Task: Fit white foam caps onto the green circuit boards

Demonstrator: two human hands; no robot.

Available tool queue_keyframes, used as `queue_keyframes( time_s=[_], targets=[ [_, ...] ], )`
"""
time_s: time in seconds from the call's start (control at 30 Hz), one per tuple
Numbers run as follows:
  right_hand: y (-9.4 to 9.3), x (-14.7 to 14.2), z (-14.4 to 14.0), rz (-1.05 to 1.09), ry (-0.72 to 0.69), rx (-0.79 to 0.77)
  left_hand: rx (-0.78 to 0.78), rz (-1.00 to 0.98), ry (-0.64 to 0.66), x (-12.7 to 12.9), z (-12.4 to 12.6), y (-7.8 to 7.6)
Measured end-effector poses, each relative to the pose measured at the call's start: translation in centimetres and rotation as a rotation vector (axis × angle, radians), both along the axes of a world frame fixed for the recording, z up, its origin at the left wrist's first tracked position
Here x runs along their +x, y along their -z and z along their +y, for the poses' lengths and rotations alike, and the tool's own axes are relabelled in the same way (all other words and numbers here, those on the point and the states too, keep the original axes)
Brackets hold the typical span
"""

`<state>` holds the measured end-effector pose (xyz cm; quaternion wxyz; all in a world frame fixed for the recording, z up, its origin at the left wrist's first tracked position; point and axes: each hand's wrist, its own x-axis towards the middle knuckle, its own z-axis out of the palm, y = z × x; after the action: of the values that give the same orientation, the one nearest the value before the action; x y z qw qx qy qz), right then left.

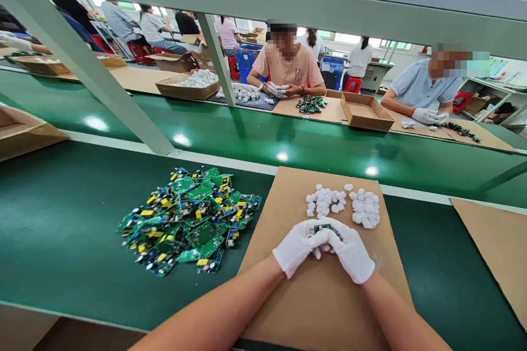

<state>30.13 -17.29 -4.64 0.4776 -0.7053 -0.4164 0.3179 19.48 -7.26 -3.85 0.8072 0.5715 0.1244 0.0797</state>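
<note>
Both hands are gloved in white and brought together over a brown cardboard sheet [325, 307] laid on the green counter [53, 241]. The left hand [297, 245] is curled closed around a small white plastic shell [310, 239], of which only a rounded end is seen. The right hand [353, 249] is closed as well, its fingers pressed against the left hand, and a small green circuit board [322, 227] is pinched between the fingertips of the 2 hands, just above the knuckles. How the board and shell fit together cannot be told.

Just beyond the hands, on the same cardboard sheet, a loose cluster of white plastic shells [343, 205] is spread. To the left of the sheet, directly on the counter, a large heap of green circuit boards [189, 219] with yellow and blue parts is piled. A second cardboard sheet [498, 252] is seen at the right edge.

Across the green conveyor belt [263, 140], 2 seated people are occupied with similar white parts and boards, with an open cardboard box [365, 112] between them.
</note>
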Motion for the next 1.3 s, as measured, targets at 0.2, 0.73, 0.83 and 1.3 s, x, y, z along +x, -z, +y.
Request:
queue_keyframes(
  time_s=[0.2, 0.73, 0.83, 1.3],
  targets=[
    [0.2, 0.2, 0.0, 0.088, -0.046, 0.037, 0.045, 0.025, -0.069, 0.0, 0.1, 0.1],
    [-0.1, -0.1, -0.2, -0.034, -0.028, 0.048, -0.220, -0.020, 0.006, -0.1, 0.2, 0.4],
    [0.6, 0.4, -0.2, 0.076, -0.084, 0.055, -0.205, -0.005, -0.020, -0.2, 0.1, 0.3],
    [0.4, 0.1, 0.1, 0.296, -0.033, 0.150, -0.271, -0.053, 0.035, -0.4, 0.0, 0.0]
  ],
)
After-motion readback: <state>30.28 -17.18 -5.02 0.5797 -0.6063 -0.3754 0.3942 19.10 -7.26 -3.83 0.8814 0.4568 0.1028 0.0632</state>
